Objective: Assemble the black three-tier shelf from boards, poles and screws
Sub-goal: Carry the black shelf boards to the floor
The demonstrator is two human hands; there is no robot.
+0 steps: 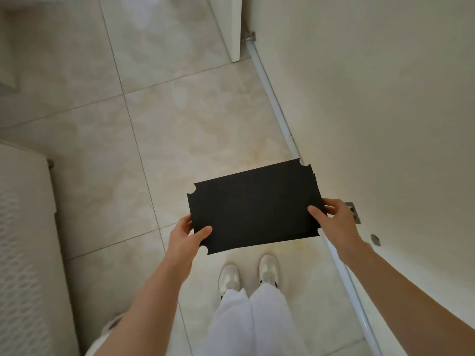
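Note:
A stack of flat black shelf boards [253, 206] with round notches cut at the corners is held level in the air above the tiled floor. Offset edges at the right end show more than one board in the stack. My left hand [185, 236] grips the near left corner, thumb on top and fingers underneath. At the right end, my right hand [334, 217] holds the stack the same way, thumb on top. No poles or screws are in view.
Beige marble floor tiles [180, 124] lie below. A white wall [372, 98] with a white pipe [277, 109] along its base runs down the right. A white padded object [23, 240] stands at the left. My feet in white shoes [249, 274] stand under the boards.

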